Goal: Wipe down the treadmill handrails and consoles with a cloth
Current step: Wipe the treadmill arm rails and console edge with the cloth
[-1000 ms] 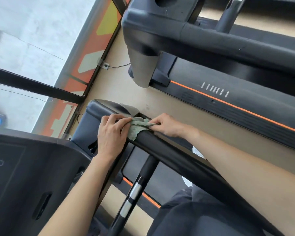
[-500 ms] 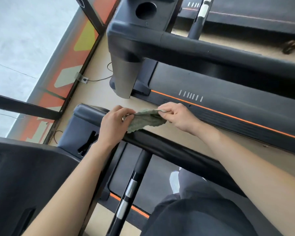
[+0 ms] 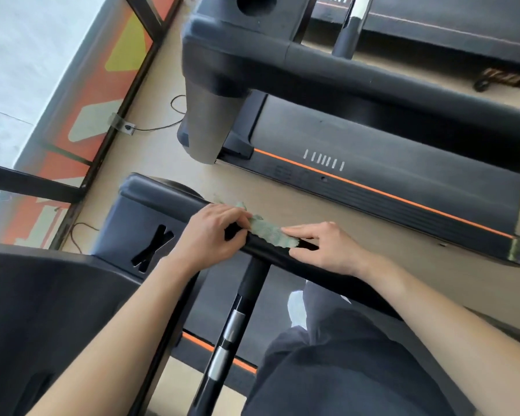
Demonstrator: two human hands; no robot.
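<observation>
The cloth [image 3: 267, 232] lies along the top of the near handrail [image 3: 278, 256], between the hands. The left hand [image 3: 213, 235] pinches one end with curled fingers; the right hand [image 3: 327, 249] presses the other flat, fingers straight. Keep it taut and draw it along the rail under even pressure. The rail's underside is hidden; the console [image 3: 42, 310] is cropped.

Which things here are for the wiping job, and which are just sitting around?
For the job:
cloth
handrail under it
left hand, holding the cloth
right hand, pressing the cloth

Just there:
next treadmill
window frame
white shoe
</observation>
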